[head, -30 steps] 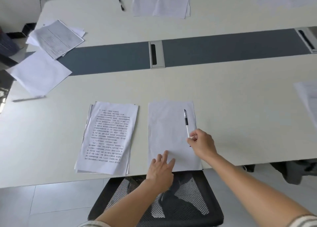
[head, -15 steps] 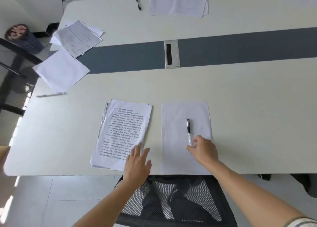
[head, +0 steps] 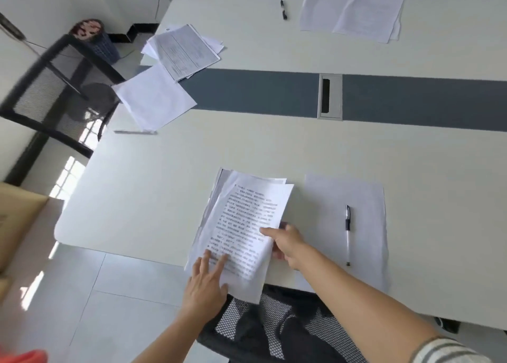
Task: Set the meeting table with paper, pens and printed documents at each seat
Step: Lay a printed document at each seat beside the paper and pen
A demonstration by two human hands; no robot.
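Note:
A stack of printed documents (head: 247,220) lies at the table's near edge, its top sheets lifted and curling. My right hand (head: 288,242) pinches the stack's right edge, thumb on top. My left hand (head: 205,283) lies flat with straight fingers on the stack's lower left corner. To the right, blank paper (head: 365,198) lies on the table with a pen (head: 348,234) on top of it, apart from both hands.
At the table's (head: 164,184) left end lie printed sheets (head: 183,50), blank paper (head: 153,99) and a pen (head: 134,132). Across the table are more papers (head: 351,14) and a pen (head: 283,9). A mesh chair (head: 274,329) stands below me, another chair (head: 52,88) at left.
My right hand left the pen and moved left to take the printed stack's right edge, lifting the top sheets. My left hand moved onto the stack's lower corner. The view shifted left.

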